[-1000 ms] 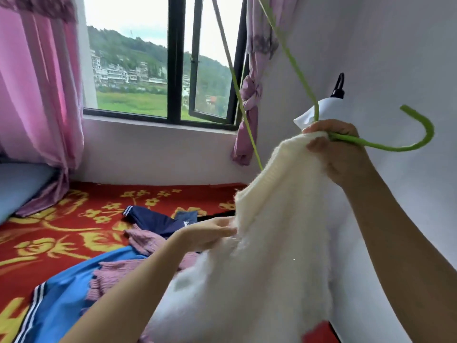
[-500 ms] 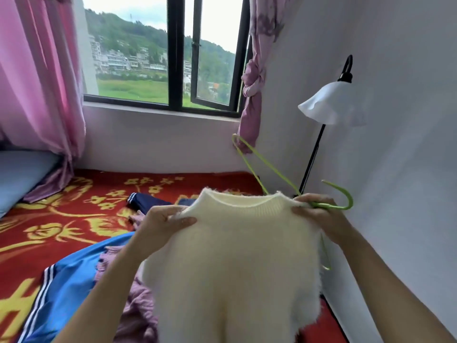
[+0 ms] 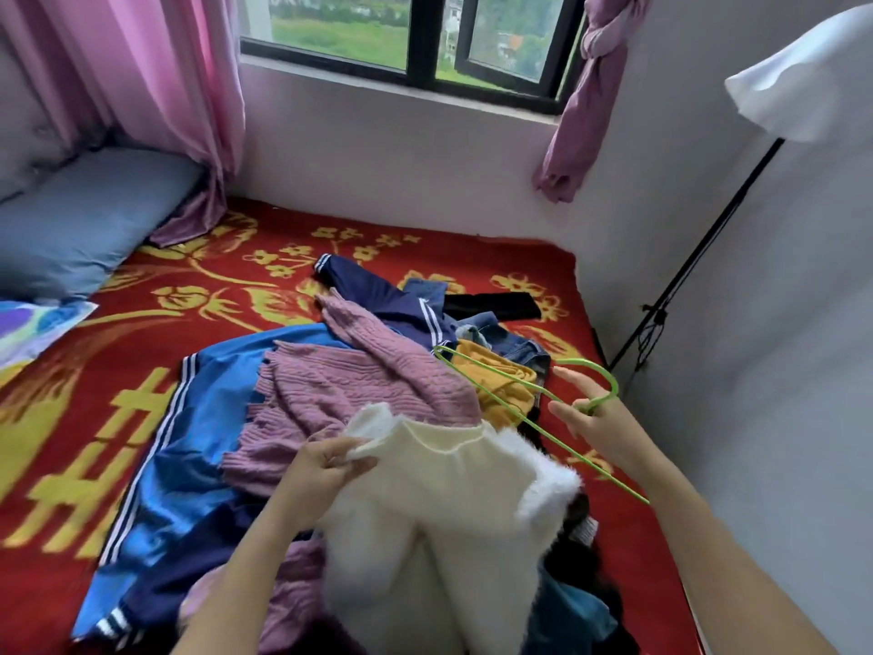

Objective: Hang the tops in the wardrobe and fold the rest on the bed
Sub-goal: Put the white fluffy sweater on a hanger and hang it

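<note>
Hanging step, lower centre: left fingers (image 3: 352,458) pinch the sweater (image 3: 449,489) collar and right fingers (image 3: 569,378) hold the hanger (image 3: 611,380). Next, probably feed it into the neck.

Fluffy cream knit sweater (image 3: 449,512) — cable-knit mauve one (image 3: 359,394); smooth green hanger (image 3: 529,399), perhaps plastic.

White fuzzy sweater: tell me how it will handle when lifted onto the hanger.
Likely floppy: the white fuzzy sweater droops and folds below where the left hand pinches it. Probably light for its bulk, since one pinch holds that edge up. Its fuzzy pile may cling rather than slide on the thin green hanger in the right hand.
</note>
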A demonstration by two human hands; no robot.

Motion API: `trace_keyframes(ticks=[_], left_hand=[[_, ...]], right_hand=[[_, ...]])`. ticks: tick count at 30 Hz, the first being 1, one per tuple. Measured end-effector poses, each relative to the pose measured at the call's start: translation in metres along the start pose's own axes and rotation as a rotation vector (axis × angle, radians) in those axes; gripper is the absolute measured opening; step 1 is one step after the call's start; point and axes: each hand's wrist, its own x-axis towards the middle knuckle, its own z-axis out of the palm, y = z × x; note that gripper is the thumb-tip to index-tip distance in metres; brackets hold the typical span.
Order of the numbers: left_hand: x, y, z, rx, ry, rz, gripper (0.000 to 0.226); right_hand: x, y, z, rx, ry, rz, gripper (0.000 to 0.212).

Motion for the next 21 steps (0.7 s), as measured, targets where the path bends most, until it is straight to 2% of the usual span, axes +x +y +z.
trace_keyframes(ticks=[2, 3, 6, 8, 11, 14, 16, 17, 20, 21], left_hand=[[-0.003, 0.0, 0.004, -0.06, 0.002, -0.036, 0.031], [-0.005, -0.002, 0.005, -0.076, 0.016, -0.053, 0.033], [-0.007, -0.008, 0.003, -0.123, 0.041, -0.073, 0.045], [-0.008, -0.008, 0.003, -0.139, 0.042, -0.079, 0.049], [-0.008, -0.007, 0.004, -0.142, 0.037, -0.072, 0.049], [-0.008, -0.01, 0.004, -0.154, 0.032, -0.048, 0.045], [-0.008, -0.01, 0.004, -0.171, 0.018, -0.037, 0.031], [-0.008, -0.01, 0.005, -0.172, 0.006, -0.036, 0.028], [-0.007, -0.013, 0.006, -0.114, -0.022, 0.013, 0.051], [-0.006, -0.014, 0.007, -0.097, -0.024, 0.029, 0.054]], right_hand=[[-0.001, -0.007, -0.015, 0.007, 0.051, -0.076, 0.014], [-0.002, -0.009, -0.021, 0.023, 0.087, -0.114, 0.018], [-0.006, -0.014, -0.04, -0.001, 0.199, -0.154, 0.067], [-0.005, -0.014, -0.05, -0.051, 0.239, -0.165, 0.078], [-0.004, -0.013, -0.061, -0.118, 0.284, -0.22, 0.075], [0.0, -0.01, -0.067, -0.199, 0.327, -0.24, 0.048], [0.002, -0.012, -0.065, -0.211, 0.313, -0.249, 0.04], [0.002, -0.013, -0.062, -0.199, 0.295, -0.261, 0.044], [0.004, -0.021, -0.051, -0.077, 0.233, -0.285, 0.084], [0.005, -0.023, -0.048, -0.061, 0.222, -0.294, 0.09]])
